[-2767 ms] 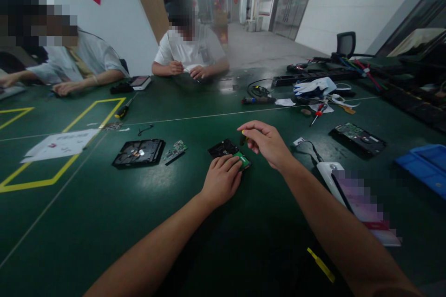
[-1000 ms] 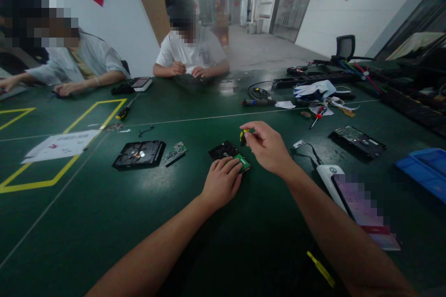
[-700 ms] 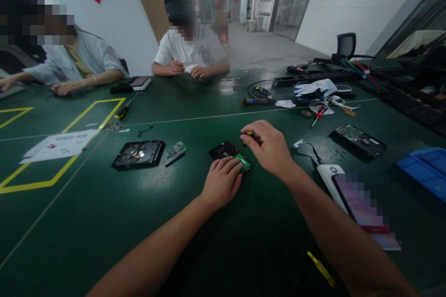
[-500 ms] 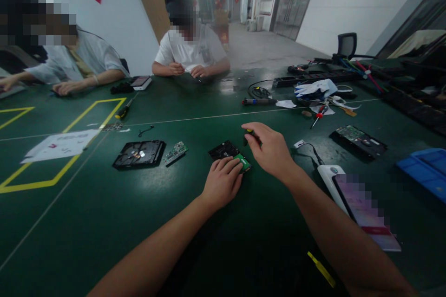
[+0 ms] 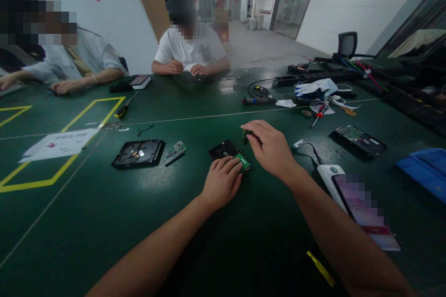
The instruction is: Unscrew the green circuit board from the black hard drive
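Observation:
A small black hard drive [image 5: 223,149] with a green circuit board [image 5: 243,162] on it lies on the green table [image 5: 216,250]. My left hand [image 5: 222,181] rests on its near edge, fingers curled and pressing down on it. My right hand [image 5: 272,148] is closed in a pinch round a small screwdriver [image 5: 245,137] with a black and yellow handle. It stands upright, tip down on the drive's right side.
An opened hard drive [image 5: 138,152] and a loose circuit board [image 5: 175,151] lie to the left. Another drive [image 5: 358,138] and a blue tray [image 5: 423,167] sit right, a phone on a white base [image 5: 348,195] nearer. Two people sit across the table. Tools and cables clutter the far right.
My right hand has kept turning the screwdriver between its fingers, and its yellow cap is now hidden by them. The left hand has stayed on the drive.

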The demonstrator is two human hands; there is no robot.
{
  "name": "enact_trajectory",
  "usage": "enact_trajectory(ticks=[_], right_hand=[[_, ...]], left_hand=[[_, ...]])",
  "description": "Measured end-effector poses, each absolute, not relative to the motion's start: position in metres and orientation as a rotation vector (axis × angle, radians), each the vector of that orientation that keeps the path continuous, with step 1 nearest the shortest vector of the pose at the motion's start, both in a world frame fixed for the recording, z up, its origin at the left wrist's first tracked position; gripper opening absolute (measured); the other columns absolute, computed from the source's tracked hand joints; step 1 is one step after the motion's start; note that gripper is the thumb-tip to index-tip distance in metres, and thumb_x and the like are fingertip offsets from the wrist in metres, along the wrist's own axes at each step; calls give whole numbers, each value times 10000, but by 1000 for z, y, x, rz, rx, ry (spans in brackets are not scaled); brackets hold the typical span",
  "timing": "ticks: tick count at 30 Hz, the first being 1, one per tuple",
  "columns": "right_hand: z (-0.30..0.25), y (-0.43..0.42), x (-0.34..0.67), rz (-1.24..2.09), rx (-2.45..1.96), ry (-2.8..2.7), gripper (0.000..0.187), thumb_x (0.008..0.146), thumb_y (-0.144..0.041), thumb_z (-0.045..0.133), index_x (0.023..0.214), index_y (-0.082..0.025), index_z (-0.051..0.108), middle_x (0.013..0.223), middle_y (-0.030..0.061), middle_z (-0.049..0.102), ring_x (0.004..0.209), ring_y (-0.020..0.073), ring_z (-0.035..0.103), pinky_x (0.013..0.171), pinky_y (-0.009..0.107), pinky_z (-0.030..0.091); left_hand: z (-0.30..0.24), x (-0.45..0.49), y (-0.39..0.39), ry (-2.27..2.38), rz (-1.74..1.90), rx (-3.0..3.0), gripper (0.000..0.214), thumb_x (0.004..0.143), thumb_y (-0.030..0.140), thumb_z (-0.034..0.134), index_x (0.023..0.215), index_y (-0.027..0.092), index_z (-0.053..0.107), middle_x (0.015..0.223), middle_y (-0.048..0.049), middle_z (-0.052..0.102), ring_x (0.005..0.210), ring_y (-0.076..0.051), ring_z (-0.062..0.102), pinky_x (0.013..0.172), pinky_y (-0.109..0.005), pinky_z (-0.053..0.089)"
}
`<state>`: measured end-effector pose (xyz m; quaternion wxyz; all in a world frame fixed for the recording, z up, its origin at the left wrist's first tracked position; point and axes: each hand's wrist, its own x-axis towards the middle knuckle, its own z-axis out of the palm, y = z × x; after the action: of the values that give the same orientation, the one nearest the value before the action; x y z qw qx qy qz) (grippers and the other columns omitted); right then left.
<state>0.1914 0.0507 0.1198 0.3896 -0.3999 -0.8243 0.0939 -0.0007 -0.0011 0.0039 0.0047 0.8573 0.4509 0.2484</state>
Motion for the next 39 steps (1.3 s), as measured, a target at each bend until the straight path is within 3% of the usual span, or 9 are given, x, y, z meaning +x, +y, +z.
enact_trajectory(ticks=[3,8,12,20,28,34,39], right_hand=[[121,49,190,255,-993,-2130,260,994,-148,498,1204,-218,634,1233,103,682,1145,245,643,1005,413,504],[125,47,189,151,-1134,-2193,165,1024,-177,469,1045,-210,630,1076,100,690,1020,246,645,910,392,507],[126,46,188,123,-1233,-2185,166,1020,-200,511,1143,-210,621,1109,112,694,986,259,660,853,393,512],[124,48,191,205,-1085,-2182,243,996,-135,506,1173,-231,642,1203,102,671,1099,245,644,963,402,512],[130,42,188,89,-1310,-2181,161,996,-252,594,1129,-197,666,1123,120,651,967,267,665,832,407,539],[127,44,189,254,-1090,-2167,327,978,-101,503,1272,-198,609,1249,123,662,1151,252,643,1007,429,515],[125,46,189,247,-1108,-2141,202,1008,-202,534,1146,-207,681,1173,117,655,1043,243,658,946,414,535]], left_hand=[[3,-1,-1,1413,789,2690,364,1026,318,527,1366,248,635,1402,-66,671,1337,-304,556,1107,-524,440],[2,-1,0,1408,796,2691,371,1026,323,527,1376,253,630,1410,-72,665,1336,-308,556,1102,-532,444],[2,-1,0,1410,794,2687,372,1024,315,530,1377,249,627,1414,-67,663,1333,-307,555,1102,-531,442],[2,-1,0,1405,798,2687,371,1024,316,534,1377,253,629,1405,-71,667,1333,-306,556,1102,-525,445],[3,-1,-1,1399,807,2684,363,1019,310,540,1364,256,639,1397,-76,670,1328,-303,562,1100,-527,448],[2,-1,-1,1406,813,2686,361,1018,308,544,1363,260,638,1396,-71,673,1329,-306,562,1098,-526,449],[1,-1,0,1404,816,2686,363,1015,307,546,1364,257,635,1405,-66,669,1333,-307,558,1099,-526,446]])
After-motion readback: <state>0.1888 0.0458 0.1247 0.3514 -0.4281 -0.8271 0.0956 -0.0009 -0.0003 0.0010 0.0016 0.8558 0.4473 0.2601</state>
